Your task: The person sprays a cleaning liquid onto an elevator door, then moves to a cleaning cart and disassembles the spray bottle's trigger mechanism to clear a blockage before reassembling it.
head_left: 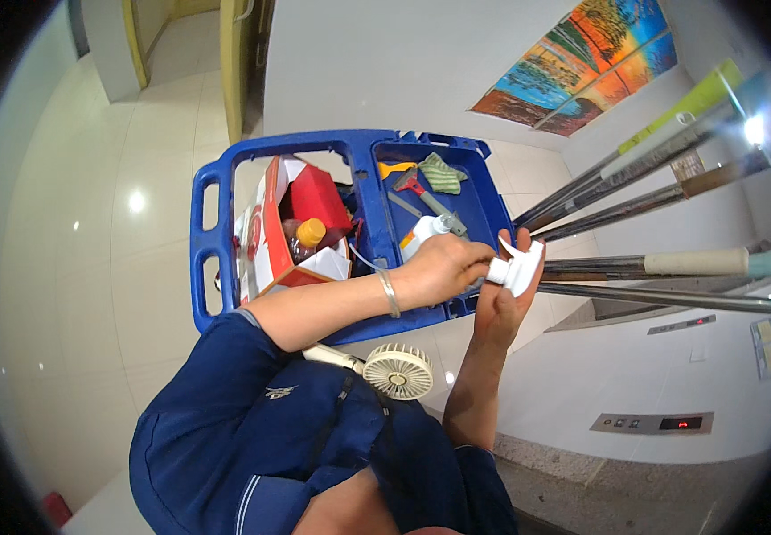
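My right hand (499,303) comes up from below and holds a white trigger spray head (521,265) against its palm. My left hand (443,266), with a metal bangle on the wrist, reaches in from the left and pinches the collar end of that spray head. Both hands are over the right edge of a blue plastic cleaning cart (210,192). Just behind my left hand, a white bottle with an orange label (423,233) lies in the cart's right compartment. A thin clear tube (360,259) curves near it.
The cart's left compartment holds a red and white carton (270,232) and an orange-capped bottle (311,233). A scraper (421,189) and a green cloth (443,172) lie in the right one. Several mop handles (653,265) stick out right. A small fan (397,371) hangs on my chest.
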Action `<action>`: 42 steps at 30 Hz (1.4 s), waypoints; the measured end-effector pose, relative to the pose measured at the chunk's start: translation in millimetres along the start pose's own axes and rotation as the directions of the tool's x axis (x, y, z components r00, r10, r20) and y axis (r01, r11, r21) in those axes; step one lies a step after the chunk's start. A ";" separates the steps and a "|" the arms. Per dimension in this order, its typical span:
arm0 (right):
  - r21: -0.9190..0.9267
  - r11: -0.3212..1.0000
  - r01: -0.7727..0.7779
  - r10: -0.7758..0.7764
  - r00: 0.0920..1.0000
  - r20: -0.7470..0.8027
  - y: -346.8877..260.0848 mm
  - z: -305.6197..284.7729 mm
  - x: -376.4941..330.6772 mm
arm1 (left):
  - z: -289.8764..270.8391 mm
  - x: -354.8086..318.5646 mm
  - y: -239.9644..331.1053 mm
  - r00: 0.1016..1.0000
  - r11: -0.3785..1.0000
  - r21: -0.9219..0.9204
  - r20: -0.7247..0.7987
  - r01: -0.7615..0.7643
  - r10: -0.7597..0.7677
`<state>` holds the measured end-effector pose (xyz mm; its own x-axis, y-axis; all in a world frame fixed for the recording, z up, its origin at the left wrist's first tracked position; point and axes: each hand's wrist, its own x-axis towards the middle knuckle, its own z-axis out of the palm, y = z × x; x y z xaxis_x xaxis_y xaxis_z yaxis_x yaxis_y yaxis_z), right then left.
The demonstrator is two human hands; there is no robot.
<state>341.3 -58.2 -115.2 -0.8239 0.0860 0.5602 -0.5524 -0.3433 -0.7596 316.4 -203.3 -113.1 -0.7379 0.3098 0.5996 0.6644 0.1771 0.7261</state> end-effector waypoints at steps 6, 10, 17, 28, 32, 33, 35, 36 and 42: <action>0.167 0.985 -0.032 0.046 0.996 -0.077 13.2 -28.1 -3.2 | 20.0 2.3 5.4 0.999 0.997 0.068 0.032 -0.046 0.044; 0.110 0.994 0.006 -0.013 0.998 0.062 -2.8 -17.8 -4.9 | 19.7 3.9 6.7 0.995 0.994 0.040 0.010 -0.101 0.100; -0.003 1.000 0.014 -0.014 0.976 -0.218 -16.7 -19.9 -15.9 | 33.5 3.4 16.9 0.984 0.986 0.029 0.070 -0.166 0.164; 0.476 0.866 0.152 -0.055 0.976 -0.212 -52.4 -87.9 -13.1 | -7.9 -49.0 -50.2 0.887 0.678 -0.589 0.167 0.440 -0.430; 0.442 0.885 0.144 -0.011 0.958 -0.288 -46.6 -85.5 -15.9 | 6.1 -52.0 -46.4 0.799 0.369 -0.731 0.400 0.574 -0.449; 0.414 0.900 0.138 -0.004 0.951 -0.309 -45.8 -83.1 -16.0 | 7.4 -49.2 -42.1 0.817 0.322 -0.781 0.382 0.535 -0.431; 0.404 0.906 0.128 0.018 0.941 -0.339 -45.4 -81.9 -17.1 | 10.4 -46.1 -35.8 0.851 0.405 -0.781 0.292 0.476 -0.436; 0.409 0.903 0.129 0.023 0.938 -0.345 -44.6 -84.2 -18.2 | 11.1 -45.3 -33.6 0.866 0.447 -0.776 0.248 0.446 -0.435; 0.301 0.953 0.038 0.085 0.918 -0.387 -39.1 -88.8 -26.9 | 12.0 -44.8 -28.4 0.974 0.847 -0.492 0.003 0.200 -0.228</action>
<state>373.7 36.0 -129.9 -0.8527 0.4114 0.3219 -0.5197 -0.6054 -0.6029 332.1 -211.1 -164.6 -0.8696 0.2639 0.4172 0.3569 -0.2480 0.9006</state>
